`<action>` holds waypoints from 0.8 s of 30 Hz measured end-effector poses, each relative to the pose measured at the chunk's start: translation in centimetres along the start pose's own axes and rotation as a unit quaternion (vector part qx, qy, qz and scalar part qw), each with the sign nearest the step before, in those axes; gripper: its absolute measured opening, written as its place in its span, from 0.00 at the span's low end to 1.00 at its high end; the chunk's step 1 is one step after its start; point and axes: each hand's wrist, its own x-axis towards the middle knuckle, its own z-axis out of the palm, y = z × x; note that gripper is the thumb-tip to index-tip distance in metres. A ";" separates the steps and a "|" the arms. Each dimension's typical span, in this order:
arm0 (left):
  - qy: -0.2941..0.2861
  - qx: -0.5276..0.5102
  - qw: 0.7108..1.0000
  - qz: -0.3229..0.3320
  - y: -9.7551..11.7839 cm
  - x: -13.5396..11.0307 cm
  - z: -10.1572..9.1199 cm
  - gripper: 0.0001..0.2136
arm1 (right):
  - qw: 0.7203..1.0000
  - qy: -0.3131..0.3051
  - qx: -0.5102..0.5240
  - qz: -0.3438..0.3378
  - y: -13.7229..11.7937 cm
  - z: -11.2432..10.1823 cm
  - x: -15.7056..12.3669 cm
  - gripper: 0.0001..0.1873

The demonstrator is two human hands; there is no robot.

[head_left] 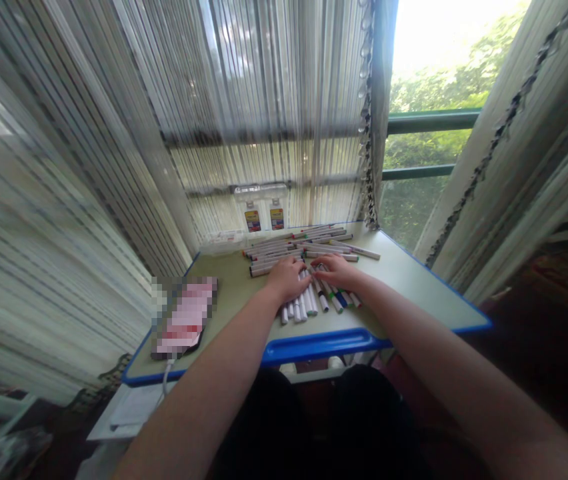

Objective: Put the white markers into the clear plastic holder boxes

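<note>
On a small table (414,280) with a blue front rim lie many marker pens. My left hand (288,279) rests palm down on a near bunch of white markers (300,308), its fingers curled over them. Beside it, my right hand (337,270) lies over several markers with coloured caps (338,301), fingers bent down onto them. A second, larger heap of markers (304,250) lies just beyond both hands. Whether either hand grips a marker is hidden under the fingers.
A pinkish blurred object (184,319) lies at the table's left with a cable hanging off the edge. A clear plastic case (261,210) stands against the curtain at the back. Curtains close in left and right; a window with green rails (429,121) is behind.
</note>
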 end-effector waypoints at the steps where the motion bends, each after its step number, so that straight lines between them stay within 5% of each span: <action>1: 0.000 0.000 1.000 0.001 0.0 0.0 0.0 0.20 | 1.000 -0.004 0.001 0.001 0.1 0.0 0.0 0.17; 17: 0.020 -0.003 1.000 0.002 0.5 0.1 0.1 0.16 | 0.997 -0.001 -0.046 0.062 -1.8 1.2 0.2 0.18; 24: 0.016 0.002 1.000 -0.004 0.5 0.1 0.0 0.16 | 0.995 0.022 0.010 0.095 -2.6 0.9 0.2 0.20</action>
